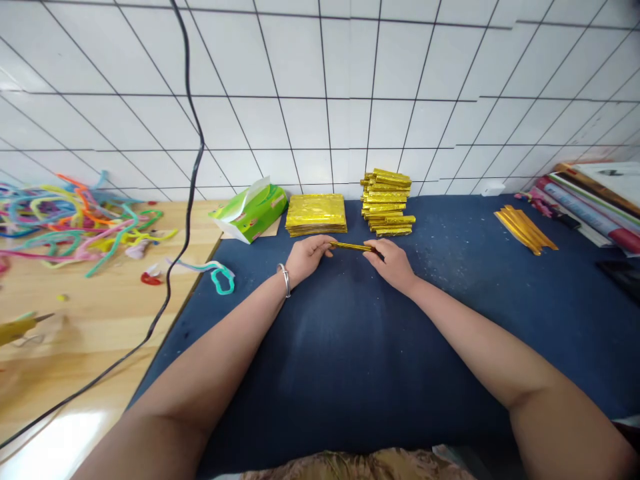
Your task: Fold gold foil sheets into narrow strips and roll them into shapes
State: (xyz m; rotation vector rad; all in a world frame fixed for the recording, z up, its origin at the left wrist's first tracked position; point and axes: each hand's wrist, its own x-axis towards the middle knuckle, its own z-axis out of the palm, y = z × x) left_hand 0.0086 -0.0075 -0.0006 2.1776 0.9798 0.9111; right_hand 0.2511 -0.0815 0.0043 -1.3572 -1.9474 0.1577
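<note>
Two hands are seen at frame centre on the blue mat point(350, 360). A narrow folded gold foil strip point(351, 247) is pinched at its ends, by the left hand point(306, 257) and the right hand point(393, 263), just above the mat. Directly behind, a flat stack of gold foil sheets point(316, 214) and a pile of folded gold strips point(387, 202) are placed. A green tissue pack point(250, 212) is set left of them; colourful pipe cleaners point(75, 213) are scattered at upper left.
</note>
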